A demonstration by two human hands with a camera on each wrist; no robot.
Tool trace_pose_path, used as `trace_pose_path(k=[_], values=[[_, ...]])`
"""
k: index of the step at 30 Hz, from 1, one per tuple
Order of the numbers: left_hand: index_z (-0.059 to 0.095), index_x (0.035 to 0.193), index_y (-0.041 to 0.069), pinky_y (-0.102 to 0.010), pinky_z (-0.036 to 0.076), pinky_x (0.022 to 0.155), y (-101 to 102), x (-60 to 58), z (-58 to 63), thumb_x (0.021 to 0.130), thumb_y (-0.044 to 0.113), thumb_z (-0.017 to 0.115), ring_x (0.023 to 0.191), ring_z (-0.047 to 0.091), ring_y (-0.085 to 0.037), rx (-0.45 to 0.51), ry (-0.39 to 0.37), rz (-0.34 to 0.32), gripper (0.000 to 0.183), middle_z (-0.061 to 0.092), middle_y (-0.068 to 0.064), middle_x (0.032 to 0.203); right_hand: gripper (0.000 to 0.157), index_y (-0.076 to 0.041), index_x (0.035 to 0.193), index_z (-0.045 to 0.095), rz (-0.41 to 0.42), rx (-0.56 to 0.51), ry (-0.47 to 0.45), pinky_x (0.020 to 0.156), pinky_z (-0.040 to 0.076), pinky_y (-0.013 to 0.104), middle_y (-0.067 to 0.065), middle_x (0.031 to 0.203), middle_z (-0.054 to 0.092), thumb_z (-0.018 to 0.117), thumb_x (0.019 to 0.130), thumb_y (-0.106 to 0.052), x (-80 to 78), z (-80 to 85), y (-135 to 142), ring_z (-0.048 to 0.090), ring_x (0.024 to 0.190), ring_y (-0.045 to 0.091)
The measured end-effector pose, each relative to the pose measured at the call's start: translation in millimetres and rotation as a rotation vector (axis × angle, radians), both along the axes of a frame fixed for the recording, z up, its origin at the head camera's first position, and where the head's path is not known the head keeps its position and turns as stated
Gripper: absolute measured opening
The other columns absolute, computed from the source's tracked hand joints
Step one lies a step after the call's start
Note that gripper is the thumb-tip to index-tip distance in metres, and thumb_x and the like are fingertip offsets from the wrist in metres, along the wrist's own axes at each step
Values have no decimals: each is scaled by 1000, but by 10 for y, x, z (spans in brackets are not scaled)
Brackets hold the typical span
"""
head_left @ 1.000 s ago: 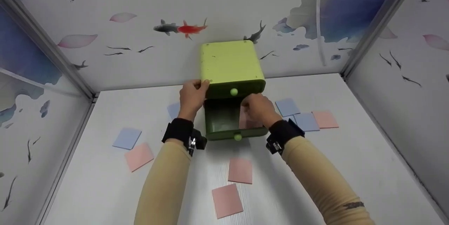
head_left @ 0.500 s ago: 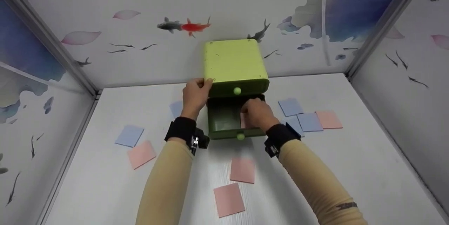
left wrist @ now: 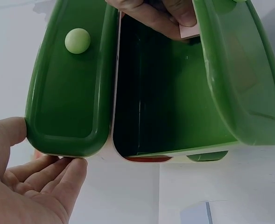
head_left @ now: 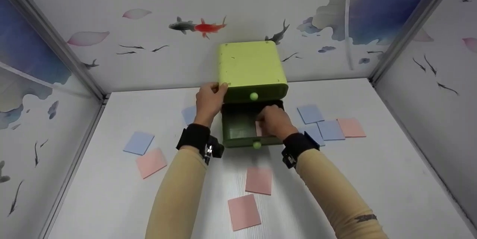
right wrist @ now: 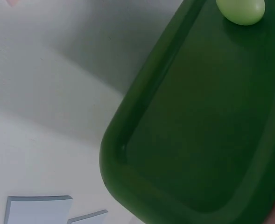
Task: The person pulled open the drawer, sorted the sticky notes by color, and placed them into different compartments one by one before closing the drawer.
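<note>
A small yellow-green cabinet (head_left: 253, 63) with two drawers stands against the back wall. Its upper drawer (left wrist: 72, 88) is closed, and the dark green lower drawer (head_left: 240, 142) is pulled out. My left hand (head_left: 209, 101) grips the front left corner of the cabinet, thumb on top and fingers along the side. Reaching into the right part of the lower drawer, my right hand (head_left: 277, 121) pinches a thin pink square pad (head_left: 258, 129). A corner of this pad (left wrist: 189, 31) shows beneath the fingers in the left wrist view. The drawer front hides most of my right hand in the right wrist view.
Two pink pads (head_left: 244, 212) lie in front of the cabinet. On the left are blue pads (head_left: 138, 142) and a pink pad (head_left: 151, 163). Several blue pads (head_left: 331, 130) and a pink one (head_left: 351, 127) lie on the right. Patterned walls (head_left: 111, 67) enclose the white table.
My right hand has gone lower into the drawer with the pink pad, less of which now shows. My left hand keeps its hold on the cabinet corner. The head view has shifted slightly.
</note>
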State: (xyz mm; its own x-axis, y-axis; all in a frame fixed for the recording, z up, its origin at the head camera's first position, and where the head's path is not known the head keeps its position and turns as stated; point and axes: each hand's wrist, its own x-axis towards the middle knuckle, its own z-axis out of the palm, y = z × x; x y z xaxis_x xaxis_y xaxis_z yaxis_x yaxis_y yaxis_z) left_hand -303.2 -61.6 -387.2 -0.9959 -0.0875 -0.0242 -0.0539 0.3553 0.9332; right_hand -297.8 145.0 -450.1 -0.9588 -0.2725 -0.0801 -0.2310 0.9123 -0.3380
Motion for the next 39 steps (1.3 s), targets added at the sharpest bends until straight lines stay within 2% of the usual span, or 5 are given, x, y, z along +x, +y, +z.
trace_pose_path(k=[7,13,20,34,39], values=[[60,93,11,-29,42,53,23,-6,-5,100,39,52,65,54,-19,-10,0,-5,30,53,-3,78,26,-14,113,74,-13,27,37,91,53,45,9,116,72,57,96,-6,32,11,6,66,107,31],[60,90,10,-29,43,53,35,-9,-14,100,39,52,66,56,-22,-21,-3,-2,32,53,-4,76,24,-15,111,75,-14,30,48,89,54,45,8,113,73,60,95,-6,36,6,50,67,105,29],[64,111,10,-29,42,60,32,18,13,101,39,51,68,51,-17,-13,-11,-14,33,61,-9,95,23,-14,108,76,-25,42,73,88,54,45,9,110,73,57,97,-8,36,67,109,67,103,30],[62,98,10,-30,43,68,-2,-26,-4,100,38,53,77,55,-18,-17,-17,3,29,55,-4,87,21,-9,85,74,-22,-37,220,67,50,39,8,80,68,55,95,-8,-5,353,387,61,72,24],[51,82,13,-30,40,66,2,-13,-7,100,37,52,71,51,-18,-14,4,-2,31,48,-3,78,17,-8,89,74,-48,-44,247,69,51,40,9,85,70,59,95,-11,-25,403,558,61,75,24]])
